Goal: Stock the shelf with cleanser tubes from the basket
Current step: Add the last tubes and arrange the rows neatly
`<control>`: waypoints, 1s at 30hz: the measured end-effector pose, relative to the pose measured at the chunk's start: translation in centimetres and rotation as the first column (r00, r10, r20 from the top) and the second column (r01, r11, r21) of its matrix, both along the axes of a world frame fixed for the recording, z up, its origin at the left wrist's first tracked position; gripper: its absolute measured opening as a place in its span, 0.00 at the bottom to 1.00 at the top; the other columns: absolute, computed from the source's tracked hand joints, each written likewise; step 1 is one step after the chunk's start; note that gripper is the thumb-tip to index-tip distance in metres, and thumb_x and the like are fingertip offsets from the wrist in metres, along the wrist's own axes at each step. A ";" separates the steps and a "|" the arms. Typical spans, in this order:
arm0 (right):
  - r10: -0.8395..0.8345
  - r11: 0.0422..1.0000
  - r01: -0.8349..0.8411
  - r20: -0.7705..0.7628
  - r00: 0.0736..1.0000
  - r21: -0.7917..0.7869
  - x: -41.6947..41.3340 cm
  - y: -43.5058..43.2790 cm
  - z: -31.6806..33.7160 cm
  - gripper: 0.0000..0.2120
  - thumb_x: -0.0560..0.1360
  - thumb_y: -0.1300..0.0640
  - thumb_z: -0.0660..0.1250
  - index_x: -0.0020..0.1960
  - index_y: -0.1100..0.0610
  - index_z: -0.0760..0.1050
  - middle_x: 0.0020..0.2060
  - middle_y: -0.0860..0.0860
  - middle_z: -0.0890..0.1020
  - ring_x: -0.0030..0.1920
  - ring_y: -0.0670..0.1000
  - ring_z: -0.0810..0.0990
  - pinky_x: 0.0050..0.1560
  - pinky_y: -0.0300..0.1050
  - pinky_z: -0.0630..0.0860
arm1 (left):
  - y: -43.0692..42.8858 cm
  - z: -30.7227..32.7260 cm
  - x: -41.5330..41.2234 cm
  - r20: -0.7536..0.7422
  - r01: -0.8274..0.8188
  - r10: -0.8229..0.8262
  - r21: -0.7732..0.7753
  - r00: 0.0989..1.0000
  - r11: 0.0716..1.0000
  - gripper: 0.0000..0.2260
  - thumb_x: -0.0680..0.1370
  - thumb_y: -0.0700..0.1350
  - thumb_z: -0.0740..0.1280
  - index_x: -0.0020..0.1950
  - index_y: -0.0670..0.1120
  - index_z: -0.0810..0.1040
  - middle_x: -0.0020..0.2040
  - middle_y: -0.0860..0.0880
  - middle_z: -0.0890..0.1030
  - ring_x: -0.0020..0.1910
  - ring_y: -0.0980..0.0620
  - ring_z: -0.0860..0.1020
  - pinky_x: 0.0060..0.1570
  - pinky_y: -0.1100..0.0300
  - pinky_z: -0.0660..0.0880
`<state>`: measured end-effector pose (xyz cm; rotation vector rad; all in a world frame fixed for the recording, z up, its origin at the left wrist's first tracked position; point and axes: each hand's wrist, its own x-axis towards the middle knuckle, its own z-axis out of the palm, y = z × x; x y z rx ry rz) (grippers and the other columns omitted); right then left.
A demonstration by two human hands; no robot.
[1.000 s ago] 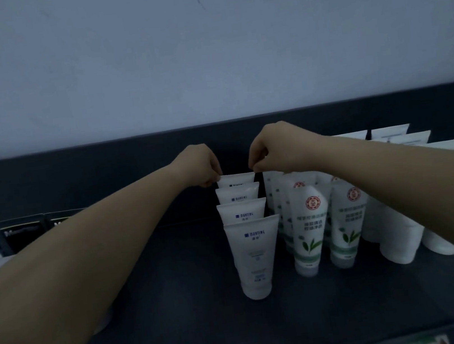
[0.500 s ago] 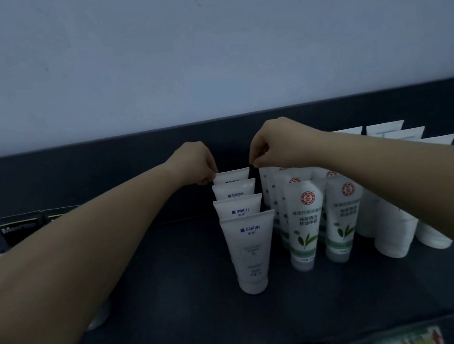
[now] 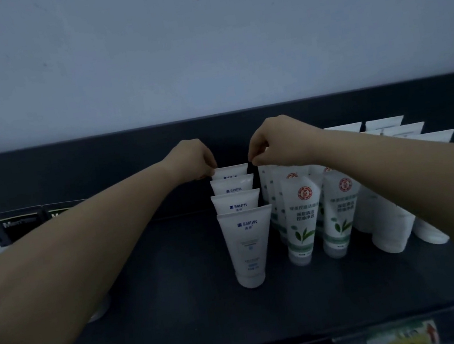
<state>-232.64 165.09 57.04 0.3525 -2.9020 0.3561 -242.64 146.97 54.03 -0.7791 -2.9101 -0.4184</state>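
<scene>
Head view. Nearest is the front edge of the dark shelf point(image 3: 167, 313), with a blurred price label point(image 3: 400, 337) at lower right. Both bare forearms reach in from the lower corners over the shelf deck. Mid-shelf, four white cleanser tubes with blue print stand cap-down in a single file running front to back. The front tube point(image 3: 248, 245) is fully visible, and the second tube point(image 3: 236, 201) and third tube point(image 3: 232, 184) overlap behind it. The rear tube point(image 3: 229, 170) stands last, close to the back panel point(image 3: 72, 171). Just right of the file are the green-leaf tubes point(image 3: 300, 219), upright in two rows, with plain white tubes point(image 3: 390, 230) further right. The left hand point(image 3: 191, 159) has its fingers curled and pinches the rear tube's top left corner. The right hand point(image 3: 274, 141), also curled, pinches the top right corner of the same tube. The rear tube is upright; its base is hidden by the tubes in front. Dark boxes point(image 3: 18, 222) stand far left against the panel. A pale wall point(image 3: 200, 43) is behind everything.
</scene>
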 end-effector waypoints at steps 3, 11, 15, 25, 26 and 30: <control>0.006 1.000 -0.006 -0.008 1.000 0.011 0.1 -0.1 -0.1 0.08 0.75 0.57 0.66 0.52 0.53 0.82 0.47 0.47 0.82 0.49 0.46 0.78 0.46 0.38 0.70 | -0.3 0.1 0.4 -0.047 0.000 -0.002 -0.045 0.999 0.999 0.14 0.76 0.44 0.69 0.62 0.45 0.80 0.59 0.48 0.81 0.55 0.51 0.78 0.56 0.60 0.72; 0.007 0.995 0.002 -0.088 0.996 0.100 2.9 -0.8 0.4 0.12 0.77 0.55 0.62 0.56 0.53 0.80 0.53 0.49 0.81 0.52 0.51 0.79 0.54 0.48 0.77 | -1.8 1.0 5.2 -0.173 -0.090 0.061 -0.166 0.983 0.982 0.15 0.79 0.45 0.62 0.65 0.47 0.76 0.60 0.46 0.79 0.57 0.45 0.77 0.56 0.53 0.75; 0.017 0.988 0.001 -0.113 0.993 0.152 5.7 -1.1 0.6 0.14 0.77 0.53 0.61 0.60 0.53 0.76 0.58 0.50 0.78 0.57 0.52 0.77 0.57 0.50 0.75 | -2.6 1.2 9.6 -0.208 -0.137 0.103 -0.159 0.973 0.978 0.15 0.79 0.43 0.60 0.65 0.45 0.75 0.60 0.45 0.79 0.56 0.45 0.77 0.53 0.53 0.76; 0.044 0.972 -0.025 -0.076 0.996 0.234 13.7 -1.9 -1.4 0.21 0.77 0.48 0.61 0.69 0.51 0.68 0.65 0.52 0.71 0.63 0.55 0.72 0.61 0.51 0.71 | -4.8 -0.9 22.4 -0.238 -0.259 0.216 -0.168 0.947 0.951 0.18 0.78 0.49 0.62 0.67 0.45 0.71 0.59 0.43 0.75 0.56 0.43 0.76 0.54 0.49 0.75; 0.050 0.972 -0.031 -0.074 0.996 0.232 14.5 -2.2 -1.6 0.21 0.77 0.48 0.61 0.69 0.51 0.68 0.65 0.52 0.71 0.64 0.54 0.72 0.61 0.51 0.72 | -5.1 -1.2 23.5 -0.233 -0.270 0.227 -0.174 0.946 0.947 0.18 0.78 0.49 0.62 0.66 0.44 0.72 0.59 0.43 0.75 0.56 0.43 0.76 0.54 0.49 0.75; 0.085 0.971 -0.067 -0.068 0.994 0.231 17.3 -3.6 -2.5 0.20 0.77 0.49 0.61 0.68 0.51 0.69 0.65 0.52 0.71 0.63 0.54 0.72 0.60 0.51 0.72 | -6.4 -2.0 27.3 -0.203 -0.286 0.244 -0.215 0.948 0.934 0.20 0.79 0.50 0.62 0.69 0.45 0.69 0.63 0.43 0.73 0.59 0.43 0.75 0.56 0.51 0.74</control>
